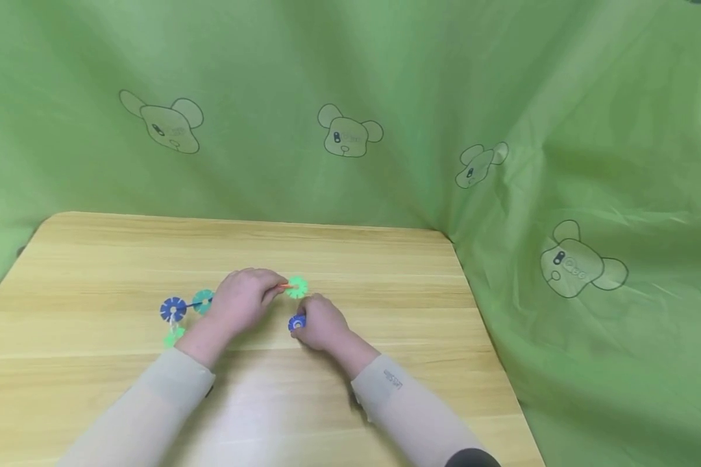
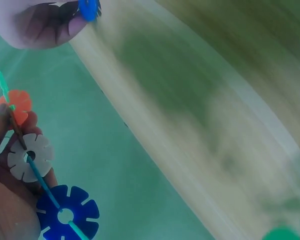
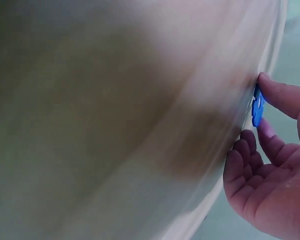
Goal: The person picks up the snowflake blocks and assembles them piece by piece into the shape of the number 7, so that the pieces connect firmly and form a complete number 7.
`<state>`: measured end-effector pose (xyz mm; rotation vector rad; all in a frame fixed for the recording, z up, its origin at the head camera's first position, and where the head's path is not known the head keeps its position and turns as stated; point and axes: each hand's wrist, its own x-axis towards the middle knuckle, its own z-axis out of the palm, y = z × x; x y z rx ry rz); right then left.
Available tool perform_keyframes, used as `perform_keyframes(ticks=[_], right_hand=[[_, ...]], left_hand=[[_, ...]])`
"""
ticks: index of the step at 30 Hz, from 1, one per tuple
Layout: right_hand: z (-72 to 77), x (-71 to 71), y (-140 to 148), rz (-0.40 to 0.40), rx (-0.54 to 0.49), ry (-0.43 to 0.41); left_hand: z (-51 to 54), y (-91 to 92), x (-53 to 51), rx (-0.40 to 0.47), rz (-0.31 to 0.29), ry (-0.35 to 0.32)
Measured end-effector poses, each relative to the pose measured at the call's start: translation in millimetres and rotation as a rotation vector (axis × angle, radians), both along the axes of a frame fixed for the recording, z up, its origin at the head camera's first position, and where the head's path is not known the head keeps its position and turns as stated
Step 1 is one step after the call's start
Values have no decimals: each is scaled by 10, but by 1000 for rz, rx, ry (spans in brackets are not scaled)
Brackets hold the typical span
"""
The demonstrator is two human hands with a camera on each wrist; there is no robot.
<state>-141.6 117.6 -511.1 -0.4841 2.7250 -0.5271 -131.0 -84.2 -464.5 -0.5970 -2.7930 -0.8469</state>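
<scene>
My left hand (image 1: 241, 303) pinches a chain of notched plastic discs joined at their slots. At its right end is a light green disc (image 1: 296, 287), slotted to an orange disc (image 2: 21, 104) at my fingertips. Beside my palm in the left wrist view come a white disc (image 2: 44, 157) and a dark blue disc (image 2: 82, 207). Farther left, a teal disc (image 1: 201, 299), a blue disc (image 1: 167, 310) and another light green disc (image 1: 176, 336) extend past the wrist. My right hand (image 1: 325, 324) pinches a separate blue disc (image 3: 257, 107) between thumb and finger, just below the chain's green end.
Both hands are over a light wood-grain table (image 1: 385, 272). Green cloth (image 1: 257, 155) printed with bear heads hangs behind the table and along its right side. A dark round object (image 1: 472, 458) shows at the bottom edge, over the right sleeve.
</scene>
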Motion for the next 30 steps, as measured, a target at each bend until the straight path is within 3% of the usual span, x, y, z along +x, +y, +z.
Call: perform_keyframes(ticks=[9, 16, 25, 30], right_hand=[[-8, -3, 180, -37, -196, -52], [162, -26, 378, -158, -423, -104], [392, -36, 583, -234, -664, -10], [472, -8, 592, -229, -715, 82]], left_hand=[[-36, -27, -5, 3, 12, -15], [-77, -2, 14, 35, 8, -22], [-58, 29, 47, 47, -7, -25], [-53, 41, 54, 52, -18, -52]])
